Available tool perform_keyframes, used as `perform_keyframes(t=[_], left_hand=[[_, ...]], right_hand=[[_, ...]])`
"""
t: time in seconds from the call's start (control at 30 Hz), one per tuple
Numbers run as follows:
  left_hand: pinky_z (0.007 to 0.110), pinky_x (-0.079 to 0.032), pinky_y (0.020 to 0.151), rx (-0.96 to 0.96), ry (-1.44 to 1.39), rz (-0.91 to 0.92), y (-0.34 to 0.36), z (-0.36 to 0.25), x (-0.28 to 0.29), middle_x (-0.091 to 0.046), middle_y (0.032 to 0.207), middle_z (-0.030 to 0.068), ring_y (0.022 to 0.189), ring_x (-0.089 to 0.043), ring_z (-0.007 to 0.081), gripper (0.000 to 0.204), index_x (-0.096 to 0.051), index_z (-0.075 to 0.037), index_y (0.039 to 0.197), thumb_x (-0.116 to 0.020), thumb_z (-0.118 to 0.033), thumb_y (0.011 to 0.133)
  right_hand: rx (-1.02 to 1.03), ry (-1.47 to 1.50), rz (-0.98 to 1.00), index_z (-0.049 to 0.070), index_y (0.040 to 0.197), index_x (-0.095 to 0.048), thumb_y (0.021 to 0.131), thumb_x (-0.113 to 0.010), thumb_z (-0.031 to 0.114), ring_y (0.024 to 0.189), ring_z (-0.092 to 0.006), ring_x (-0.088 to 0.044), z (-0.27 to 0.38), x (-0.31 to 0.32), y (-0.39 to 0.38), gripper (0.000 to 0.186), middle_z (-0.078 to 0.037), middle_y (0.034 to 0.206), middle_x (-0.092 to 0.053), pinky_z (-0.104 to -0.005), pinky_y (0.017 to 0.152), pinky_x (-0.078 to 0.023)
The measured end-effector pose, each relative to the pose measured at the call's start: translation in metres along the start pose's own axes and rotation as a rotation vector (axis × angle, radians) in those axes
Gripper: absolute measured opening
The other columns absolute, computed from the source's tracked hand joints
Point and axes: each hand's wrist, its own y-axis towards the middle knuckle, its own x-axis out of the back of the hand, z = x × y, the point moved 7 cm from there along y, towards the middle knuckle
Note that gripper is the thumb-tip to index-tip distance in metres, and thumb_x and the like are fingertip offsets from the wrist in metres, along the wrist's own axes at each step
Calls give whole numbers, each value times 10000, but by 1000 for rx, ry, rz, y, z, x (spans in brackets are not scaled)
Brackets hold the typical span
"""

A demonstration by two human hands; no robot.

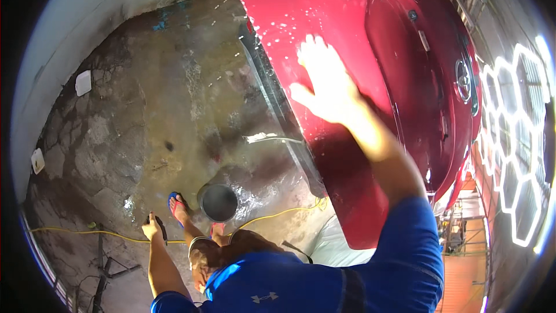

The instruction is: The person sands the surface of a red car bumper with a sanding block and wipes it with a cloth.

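Note:
A glossy red car (341, 8) fills the upper middle and right, with white foam spots and drops on its nearer panel. Flat against or just over that panel, with fingers apart, is my right hand (327, 84); it is very overexposed, and nothing shows in it. Low at my left side, my left hand (153, 229) is closed around a narrow dark object (163, 227) whose kind I cannot make out. A round black bucket (219, 203) stands on the wet floor by my feet.
A yellow hose or cord (284, 214) runs across the floor past my feet. Two white pieces (83, 83) lie by the left wall. Dark metal bars (103, 272) stand at the lower left. Bright hexagonal lights (512, 133) show at the right.

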Motion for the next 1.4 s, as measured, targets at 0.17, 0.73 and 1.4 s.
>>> perform_keyframes(t=[0.17, 0.73, 1.4], left_hand=[[426, -526, 647, 1, -98, 43, -6, -16, 7, -702, 698, 79, 644, -648, 246, 494, -723, 15, 776, -804, -452, 913], [470, -534, 711, 95, 73, -61, -12, 48, 15, -740, 784, 157, 712, -678, 295, 536, -735, 29, 833, -793, -496, 919], [506, -562, 928, 200, -27, 164, 12, 50, -35, -785, 1070, 282, 1008, -758, 425, 786, -787, 79, 1059, -780, -674, 836]], right_hand=[[-76, -87, -44, -77, 1560, -456, 1030, -571, 511, 1605, -446, -249, 0, -13, 19, 800, -291, 1675, -369, -517, 1333, -150], [-1, -59, -173, -65, 1460, -569, 984, -672, 514, 1542, -430, -402, -21, 22, -23, 757, -288, 1579, -506, -547, 1296, -250], [-169, -95, 215, -37, 1533, -504, 987, -535, 707, 1569, -404, -355, 34, 10, -170, 924, -237, 1656, -431, -537, 1303, -214]])
